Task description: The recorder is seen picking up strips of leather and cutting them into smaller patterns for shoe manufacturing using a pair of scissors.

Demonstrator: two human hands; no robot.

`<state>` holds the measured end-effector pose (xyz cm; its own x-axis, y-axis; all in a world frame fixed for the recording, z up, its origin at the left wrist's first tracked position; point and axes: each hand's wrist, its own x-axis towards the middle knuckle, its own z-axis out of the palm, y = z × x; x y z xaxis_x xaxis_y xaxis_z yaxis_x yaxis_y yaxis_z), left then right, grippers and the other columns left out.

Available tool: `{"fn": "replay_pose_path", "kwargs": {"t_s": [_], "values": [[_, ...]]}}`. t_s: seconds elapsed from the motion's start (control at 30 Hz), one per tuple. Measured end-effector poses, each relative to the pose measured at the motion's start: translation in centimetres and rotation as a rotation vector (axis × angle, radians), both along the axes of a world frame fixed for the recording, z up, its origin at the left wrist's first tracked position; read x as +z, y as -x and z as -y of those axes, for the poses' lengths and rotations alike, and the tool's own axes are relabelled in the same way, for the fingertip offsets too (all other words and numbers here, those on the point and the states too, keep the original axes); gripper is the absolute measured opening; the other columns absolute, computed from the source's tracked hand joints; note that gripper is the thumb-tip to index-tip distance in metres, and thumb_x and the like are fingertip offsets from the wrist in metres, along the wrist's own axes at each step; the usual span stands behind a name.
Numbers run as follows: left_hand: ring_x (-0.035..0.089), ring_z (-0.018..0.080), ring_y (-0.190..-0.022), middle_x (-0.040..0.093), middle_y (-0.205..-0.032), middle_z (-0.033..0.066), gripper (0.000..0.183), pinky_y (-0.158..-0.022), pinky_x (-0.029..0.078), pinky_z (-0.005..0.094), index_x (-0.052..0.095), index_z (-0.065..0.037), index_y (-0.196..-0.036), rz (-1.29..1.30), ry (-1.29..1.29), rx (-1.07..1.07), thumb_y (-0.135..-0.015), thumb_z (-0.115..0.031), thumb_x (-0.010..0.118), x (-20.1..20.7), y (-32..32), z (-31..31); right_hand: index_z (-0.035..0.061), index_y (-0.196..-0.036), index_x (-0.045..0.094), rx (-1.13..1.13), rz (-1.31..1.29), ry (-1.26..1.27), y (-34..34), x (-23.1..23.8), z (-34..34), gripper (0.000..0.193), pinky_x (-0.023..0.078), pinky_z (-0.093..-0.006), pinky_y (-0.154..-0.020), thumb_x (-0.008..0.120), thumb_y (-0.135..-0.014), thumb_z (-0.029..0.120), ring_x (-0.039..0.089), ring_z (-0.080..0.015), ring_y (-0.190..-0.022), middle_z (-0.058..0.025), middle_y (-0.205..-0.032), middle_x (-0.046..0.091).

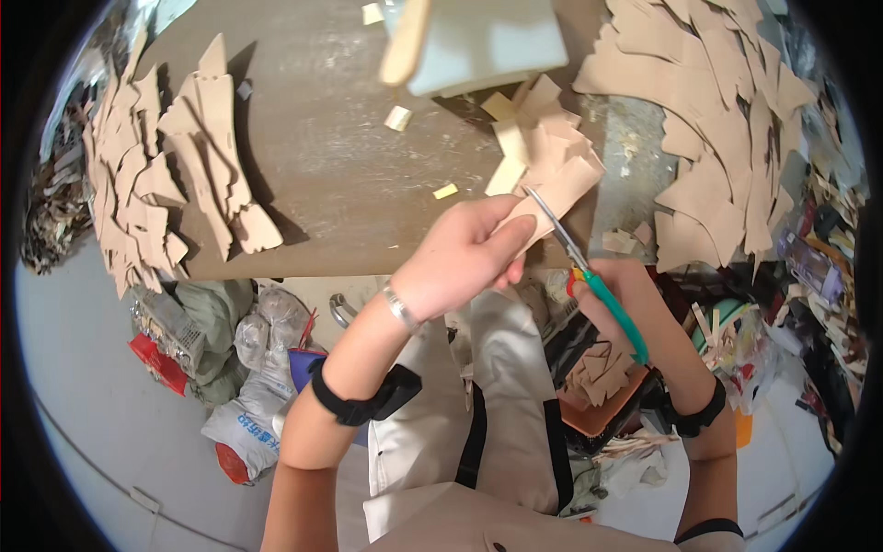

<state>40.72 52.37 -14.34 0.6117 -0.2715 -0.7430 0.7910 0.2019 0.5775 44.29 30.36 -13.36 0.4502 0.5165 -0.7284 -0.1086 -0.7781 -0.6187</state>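
Over the near edge of the table, my left hand [458, 258] pinches a flat beige leather-like piece [563, 201] between thumb and fingers. My right hand [618, 287] is closed around green-handled scissors [616, 313]. Their metal blades lie against the held piece, close to my left thumb; how far apart the blades are is hard to make out. Just beyond it rests a loose pile of beige scraps [544, 120], partly covered by the piece.
Beige cut pieces [699, 120] lie heaped at the right, with another stack [129, 175] and a few separate pieces [216, 138] at the left. A pale blue-white block [497, 41] stands at the back. Below the table are an orange scrap bin [598, 419] and plastic bags [248, 414].
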Motion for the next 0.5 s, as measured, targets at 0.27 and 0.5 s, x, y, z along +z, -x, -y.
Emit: {"fn": "replay_pose_path", "kwargs": {"t_s": [0.27, 0.5], "values": [[0.058, 0.0108, -0.060, 0.058, -0.066, 0.0030, 0.046, -0.058, 0.048, 0.0265, 0.034, -0.004, -0.136, 0.178, -0.089, -0.152, -0.097, -0.025, 0.048, 1.6, 3.0, 0.6, -0.0001, -0.093, 0.054, -0.754, -0.365, -0.343, 1.3, 1.1, -1.3, 0.020, 0.047, -0.0255, -0.063, 0.065, -0.079, 0.009, 0.059, -0.0146, -0.067, -0.0066, -0.074, 0.060], [0.060, 0.0132, -0.062, 0.064, -0.072, 0.0016, 0.058, -0.057, 0.045, 0.0283, 0.028, -0.007, -0.143, 0.285, 0.293, -0.188, -0.096, -0.036, 0.049, 3.3, 4.9, 0.5, -0.0014, -0.095, 0.053, -0.716, -0.348, -0.503, 1.3, 4.1, -2.5, 0.027, 0.048, -0.0287, -0.073, 0.063, -0.071, -0.003, 0.059, -0.0148, -0.079, -0.0074, -0.083, 0.060]]}}
